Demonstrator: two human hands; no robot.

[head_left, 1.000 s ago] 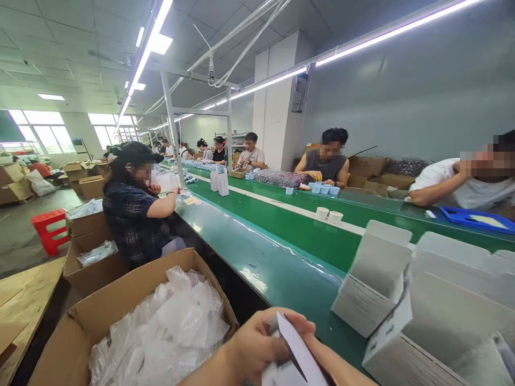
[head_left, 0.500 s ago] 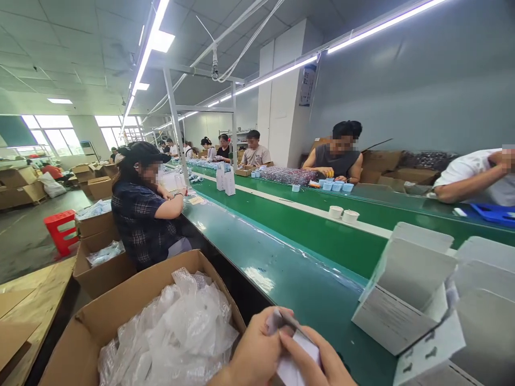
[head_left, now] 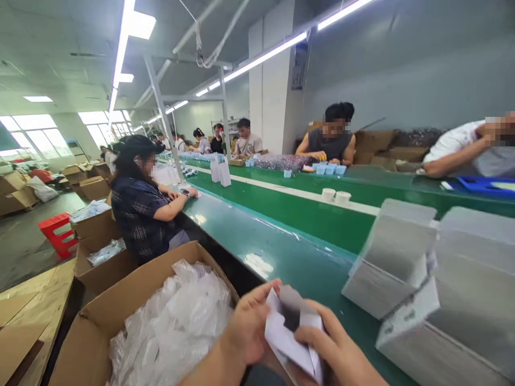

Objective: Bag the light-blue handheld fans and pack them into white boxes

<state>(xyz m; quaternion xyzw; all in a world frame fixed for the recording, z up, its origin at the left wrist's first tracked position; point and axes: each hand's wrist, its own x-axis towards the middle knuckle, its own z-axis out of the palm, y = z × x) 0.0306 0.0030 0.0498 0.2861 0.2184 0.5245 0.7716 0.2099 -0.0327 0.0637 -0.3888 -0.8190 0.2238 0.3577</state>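
Note:
A small white cardboard box (head_left: 287, 340) is held between my two hands at the bottom of the view, its top gaping and its flaps raised. My left hand (head_left: 251, 324) grips the box's left side, with the fingers behind a flap. On the other side my right hand (head_left: 328, 338) holds on, thumb pressed over the near edge. Whatever lies inside the box is too dark to make out. To the right, white boxes (head_left: 462, 332) with raised flaps stand on the green bench (head_left: 241, 236).
A large carton (head_left: 96, 316) full of bubble-wrap bags (head_left: 181, 316) stands left of my hands. Beyond the bench runs a green conveyor belt (head_left: 273, 195) carrying white cups (head_left: 341, 198) and upright white boxes (head_left: 224, 174). A co-worker (head_left: 140, 209) sits at the left; others sit across.
The small box has opened wider and tilted so its inside shows. Both hands have shifted their grip around it. My view has turned slightly to the right.

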